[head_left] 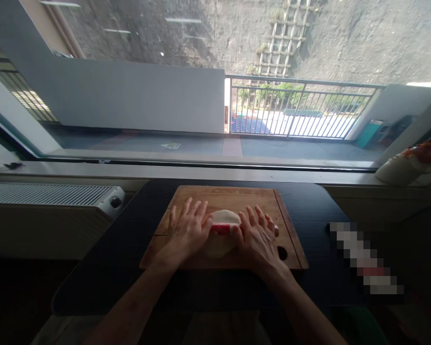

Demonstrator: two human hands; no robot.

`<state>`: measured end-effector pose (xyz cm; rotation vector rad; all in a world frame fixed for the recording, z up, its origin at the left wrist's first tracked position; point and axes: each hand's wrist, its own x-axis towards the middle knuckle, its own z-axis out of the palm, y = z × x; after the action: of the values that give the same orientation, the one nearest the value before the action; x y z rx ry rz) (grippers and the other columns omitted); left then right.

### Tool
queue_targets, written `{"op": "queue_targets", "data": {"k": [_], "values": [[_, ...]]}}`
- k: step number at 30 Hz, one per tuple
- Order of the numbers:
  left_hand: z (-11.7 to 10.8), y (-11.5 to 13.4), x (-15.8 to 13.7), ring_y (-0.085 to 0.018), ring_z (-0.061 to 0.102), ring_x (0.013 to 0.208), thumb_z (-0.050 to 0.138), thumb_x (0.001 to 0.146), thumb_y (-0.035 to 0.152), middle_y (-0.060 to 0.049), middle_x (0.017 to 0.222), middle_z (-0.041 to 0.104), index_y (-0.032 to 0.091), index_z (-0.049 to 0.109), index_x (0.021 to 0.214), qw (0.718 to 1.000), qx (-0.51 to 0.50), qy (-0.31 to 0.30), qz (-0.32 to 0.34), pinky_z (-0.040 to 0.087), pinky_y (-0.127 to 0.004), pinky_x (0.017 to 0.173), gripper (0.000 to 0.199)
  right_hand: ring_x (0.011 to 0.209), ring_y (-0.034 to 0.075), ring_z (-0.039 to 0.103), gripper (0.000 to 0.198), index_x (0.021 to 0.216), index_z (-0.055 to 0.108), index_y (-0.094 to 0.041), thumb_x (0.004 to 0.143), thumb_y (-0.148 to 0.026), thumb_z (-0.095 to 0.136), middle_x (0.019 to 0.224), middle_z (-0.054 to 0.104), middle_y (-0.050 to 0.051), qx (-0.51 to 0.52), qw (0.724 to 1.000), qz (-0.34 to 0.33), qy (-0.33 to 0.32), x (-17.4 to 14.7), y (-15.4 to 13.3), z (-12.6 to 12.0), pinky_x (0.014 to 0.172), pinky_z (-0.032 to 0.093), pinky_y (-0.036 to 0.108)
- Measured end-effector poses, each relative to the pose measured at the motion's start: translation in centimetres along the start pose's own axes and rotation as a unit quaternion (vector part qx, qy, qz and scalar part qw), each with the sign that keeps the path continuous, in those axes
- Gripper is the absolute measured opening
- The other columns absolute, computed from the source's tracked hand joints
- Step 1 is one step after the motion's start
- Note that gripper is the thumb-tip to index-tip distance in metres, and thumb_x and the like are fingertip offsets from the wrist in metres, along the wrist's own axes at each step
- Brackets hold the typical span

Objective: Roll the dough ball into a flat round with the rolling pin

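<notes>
A pale, flat round of dough [220, 249] lies on a wooden cutting board [193, 191]. Across the dough runs a rolling pin [221, 229] with a red and white label around its middle. My left hand [188, 229] rests palm down over the pin's left part, its fingers stretched out and spread. Over the right part, my right hand [257, 235] lies the same way, fingers extended forward. The pin's right end pokes out beyond that hand; its left end is hidden. Neither hand is wrapped around the pin.
The board sits on a dark table [110, 268] with rounded corners. On the table's right lies a pixelated object [362, 258]. A white radiator [57, 196] stands at left, below a windowsill [237, 173]. A pale container [398, 167] is at far right.
</notes>
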<state>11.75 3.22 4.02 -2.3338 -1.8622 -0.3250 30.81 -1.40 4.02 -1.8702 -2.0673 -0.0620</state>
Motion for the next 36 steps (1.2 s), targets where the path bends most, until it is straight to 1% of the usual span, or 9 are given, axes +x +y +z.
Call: {"op": "queue_targets", "data": {"k": [3,7,9,14,20,25,27,32,36], "values": [[0.0,0.1,1.3,-0.025,0.02,0.136,0.014,0.089,0.052,-0.005,0.141,0.041,0.021,0.037,0.137,1.0,-0.005,-0.011,-0.024,0.009,-0.054,0.109,0.061,0.136,0.026,0.015,0.05,0.123,0.052,-0.023,0.093,-0.048,0.021,0.14,0.039,0.008,-0.002,1.0,0.009,0.001,1.8,0.2,0.2,0.107,0.01,0.046],[0.0,0.1,4.3,-0.028,0.02,0.136,0.014,0.089,0.051,-0.006,0.142,0.039,0.021,0.035,0.138,0.994,-0.033,-0.073,-0.074,0.013,-0.058,0.107,0.062,0.133,0.026,0.024,0.048,0.116,0.057,-0.022,0.093,-0.047,0.023,0.138,0.043,0.009,0.007,0.999,0.033,-0.023,5.4,0.5,0.1,0.104,0.017,0.046],[0.0,0.0,3.7,-0.028,0.019,0.137,0.015,0.088,0.053,-0.006,0.142,0.038,0.021,0.034,0.138,0.995,-0.033,-0.075,-0.065,0.012,-0.057,0.107,0.062,0.133,0.026,0.022,0.049,0.117,0.056,-0.022,0.093,-0.047,0.023,0.139,0.041,0.008,0.004,0.999,0.026,-0.019,4.7,0.4,0.1,0.105,0.016,0.047],[0.1,0.2,0.9,-0.026,0.017,0.137,0.014,0.089,0.052,-0.005,0.14,0.042,0.022,0.035,0.138,1.0,-0.003,-0.011,-0.009,0.006,-0.054,0.109,0.061,0.137,0.024,0.011,0.05,0.124,0.052,-0.025,0.093,-0.048,0.02,0.143,0.036,0.005,-0.006,1.0,-0.001,0.004,1.4,0.2,0.1,0.107,0.009,0.045],[0.0,0.0,4.3,-0.029,0.017,0.137,0.015,0.088,0.054,-0.005,0.144,0.036,0.022,0.032,0.139,0.993,-0.049,-0.086,-0.064,0.01,-0.058,0.107,0.062,0.134,0.026,0.018,0.052,0.117,0.056,-0.023,0.093,-0.049,0.018,0.14,0.039,0.007,0.007,0.998,0.037,-0.05,5.3,0.4,-0.1,0.105,0.014,0.047],[0.0,0.1,1.7,-0.026,0.015,0.138,0.016,0.089,0.054,-0.006,0.142,0.039,0.021,0.034,0.138,0.999,-0.02,-0.03,-0.006,0.006,-0.053,0.11,0.062,0.136,0.025,0.012,0.05,0.12,0.054,-0.026,0.093,-0.049,0.019,0.142,0.037,0.005,-0.002,1.0,0.001,-0.011,2.3,0.4,0.2,0.107,0.009,0.046],[0.1,0.2,1.6,-0.026,0.015,0.138,0.016,0.089,0.052,-0.005,0.142,0.039,0.022,0.034,0.138,1.0,-0.01,-0.019,-0.003,0.005,-0.054,0.11,0.061,0.136,0.025,0.012,0.049,0.117,0.056,-0.026,0.093,-0.049,0.02,0.14,0.039,0.005,-0.003,1.0,-0.003,-0.003,2.3,0.5,0.4,0.107,0.008,0.046],[0.0,0.0,4.9,-0.028,0.013,0.138,0.014,0.088,0.052,-0.005,0.145,0.033,0.02,0.03,0.14,0.994,-0.039,-0.077,-0.063,0.008,-0.058,0.108,0.063,0.132,0.028,0.021,0.051,0.11,0.059,-0.023,0.092,-0.05,0.019,0.134,0.045,0.008,0.024,0.998,0.033,-0.055,6.5,0.9,0.4,0.103,0.017,0.049],[-0.1,0.1,3.1,-0.026,0.014,0.138,0.016,0.088,0.054,-0.005,0.145,0.033,0.021,0.03,0.14,0.997,-0.035,-0.068,-0.03,0.005,-0.055,0.109,0.063,0.134,0.027,0.017,0.05,0.113,0.058,-0.024,0.092,-0.05,0.02,0.138,0.04,0.007,0.009,0.999,0.011,-0.033,4.7,0.8,0.2,0.105,0.013,0.048]]}}
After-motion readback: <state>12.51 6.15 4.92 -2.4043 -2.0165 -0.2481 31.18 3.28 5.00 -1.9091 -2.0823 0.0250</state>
